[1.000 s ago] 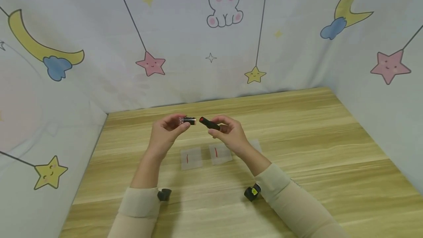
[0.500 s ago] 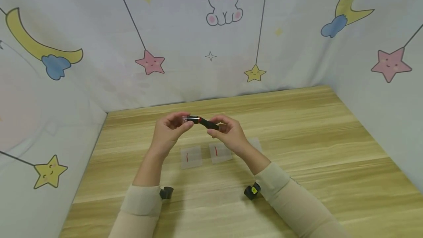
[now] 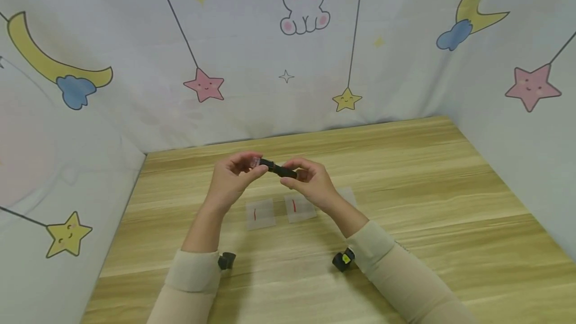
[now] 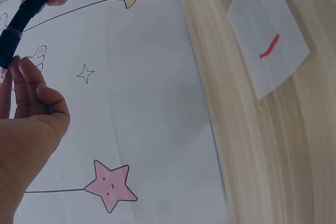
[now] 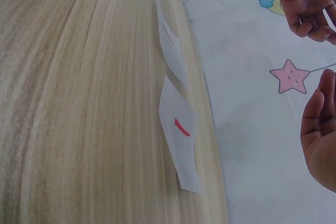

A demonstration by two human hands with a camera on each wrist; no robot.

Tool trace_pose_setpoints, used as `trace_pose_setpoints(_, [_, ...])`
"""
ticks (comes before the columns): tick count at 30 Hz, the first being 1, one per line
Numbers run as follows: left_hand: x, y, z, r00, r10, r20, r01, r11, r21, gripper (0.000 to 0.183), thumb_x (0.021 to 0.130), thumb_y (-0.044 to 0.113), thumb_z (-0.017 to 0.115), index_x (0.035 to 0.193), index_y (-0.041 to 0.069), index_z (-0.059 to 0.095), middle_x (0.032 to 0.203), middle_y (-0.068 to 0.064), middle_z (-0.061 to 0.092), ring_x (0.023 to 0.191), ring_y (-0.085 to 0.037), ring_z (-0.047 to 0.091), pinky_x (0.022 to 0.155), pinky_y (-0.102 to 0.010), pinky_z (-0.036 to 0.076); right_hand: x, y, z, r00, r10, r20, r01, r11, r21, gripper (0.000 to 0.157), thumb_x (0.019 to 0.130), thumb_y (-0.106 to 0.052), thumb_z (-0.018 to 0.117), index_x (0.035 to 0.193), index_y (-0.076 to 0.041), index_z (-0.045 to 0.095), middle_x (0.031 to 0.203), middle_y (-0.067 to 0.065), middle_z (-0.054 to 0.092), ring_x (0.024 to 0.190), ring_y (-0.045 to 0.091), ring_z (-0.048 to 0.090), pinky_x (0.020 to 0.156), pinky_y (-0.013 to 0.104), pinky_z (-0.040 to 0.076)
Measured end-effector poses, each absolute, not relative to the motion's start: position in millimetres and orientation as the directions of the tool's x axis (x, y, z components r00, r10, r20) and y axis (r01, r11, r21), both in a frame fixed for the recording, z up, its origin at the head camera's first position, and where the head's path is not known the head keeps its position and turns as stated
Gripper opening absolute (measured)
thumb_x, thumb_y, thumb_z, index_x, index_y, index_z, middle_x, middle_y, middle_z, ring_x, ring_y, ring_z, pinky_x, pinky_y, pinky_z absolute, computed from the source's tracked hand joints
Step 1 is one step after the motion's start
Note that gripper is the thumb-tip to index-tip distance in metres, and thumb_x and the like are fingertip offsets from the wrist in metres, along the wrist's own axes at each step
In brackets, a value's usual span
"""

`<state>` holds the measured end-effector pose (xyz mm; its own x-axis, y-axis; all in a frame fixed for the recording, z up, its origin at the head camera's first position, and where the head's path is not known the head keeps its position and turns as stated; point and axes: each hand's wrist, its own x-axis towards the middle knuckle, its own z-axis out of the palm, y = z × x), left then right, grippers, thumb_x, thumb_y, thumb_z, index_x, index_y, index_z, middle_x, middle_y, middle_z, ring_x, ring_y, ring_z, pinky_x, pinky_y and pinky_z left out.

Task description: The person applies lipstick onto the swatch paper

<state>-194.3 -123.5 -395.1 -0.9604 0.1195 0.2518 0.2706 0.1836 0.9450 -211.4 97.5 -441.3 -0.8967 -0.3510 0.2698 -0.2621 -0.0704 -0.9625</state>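
Held above the table, a black lipstick tube (image 3: 287, 171) and its black cap (image 3: 266, 165) with a clear end meet in one line, the red tip hidden from sight. My left hand (image 3: 230, 180) pinches the cap between thumb and fingers. From the other side, my right hand (image 3: 317, 182) grips the tube. The left wrist view shows the joined lipstick (image 4: 21, 17) tilted, with the right fingers at its upper end. In the right wrist view both hands are cut off by the frame edge and the lipstick is out of view.
Below the hands lie two white paper pieces, a left paper (image 3: 266, 221) and a middle paper (image 3: 307, 214), each with a red stroke. A third paper (image 3: 348, 197) is partly behind the right forearm. A printed cloth wall (image 3: 252, 54) borders the wooden table (image 3: 405, 174).
The cap in my left hand has moved right onto the lipstick's red end, which showed bare a second ago. The gap between the two parts has closed. My right hand has barely moved.
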Motion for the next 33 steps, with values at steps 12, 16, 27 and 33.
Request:
trace_pose_setpoints(12, [-196, -113, -398, -0.934, 0.172, 0.314, 0.346, 0.211, 0.914, 0.023, 0.086, 0.009, 0.082, 0.107, 0.000, 0.074, 0.085, 0.003, 0.067, 0.082, -0.016, 0.060, 0.078, -0.029, 0.045, -210, 96, -442, -0.887, -0.378, 0.266, -0.239, -0.118, -0.964, 0.025, 0.092, 0.005, 0.070, 0.116, 0.007, 0.065, 0.109, 0.005, 0.066, 0.080, 0.014, 0.065, 0.073, 0.028, 0.056])
trace_pose_setpoints(16, [-196, -111, -400, -0.933, 0.183, 0.311, 0.348, 0.222, 0.911, 0.023, 0.086, 0.010, 0.082, 0.106, 0.001, 0.075, 0.086, 0.003, 0.068, 0.083, -0.016, 0.060, 0.078, -0.029, 0.043, -209, 96, -442, -0.884, -0.388, 0.262, -0.235, -0.117, -0.965, 0.025, 0.092, 0.004, 0.070, 0.117, 0.007, 0.065, 0.109, 0.005, 0.066, 0.081, 0.014, 0.065, 0.074, 0.029, 0.057])
trace_pose_setpoints(27, [-195, -106, -394, -0.935, 0.200, 0.292, 0.341, 0.289, 0.894, 0.022, 0.087, 0.001, 0.079, 0.107, -0.006, 0.074, 0.095, -0.010, 0.067, 0.085, -0.011, 0.056, 0.079, -0.030, 0.042, -211, 98, -444, -0.883, -0.391, 0.261, -0.246, -0.089, -0.965, 0.025, 0.092, 0.004, 0.071, 0.116, 0.005, 0.066, 0.108, 0.004, 0.067, 0.081, 0.014, 0.065, 0.076, 0.040, 0.057])
trace_pose_setpoints(33, [-180, -99, -372, -0.923, 0.221, 0.315, 0.371, 0.291, 0.882, 0.017, 0.086, -0.002, 0.078, 0.102, -0.008, 0.074, 0.094, -0.014, 0.068, 0.083, -0.012, 0.055, 0.077, -0.027, 0.042, -212, 99, -445, -0.883, -0.387, 0.266, -0.258, -0.075, -0.963, 0.024, 0.091, 0.004, 0.072, 0.115, 0.005, 0.067, 0.103, 0.003, 0.068, 0.075, 0.014, 0.062, 0.071, 0.035, 0.055])
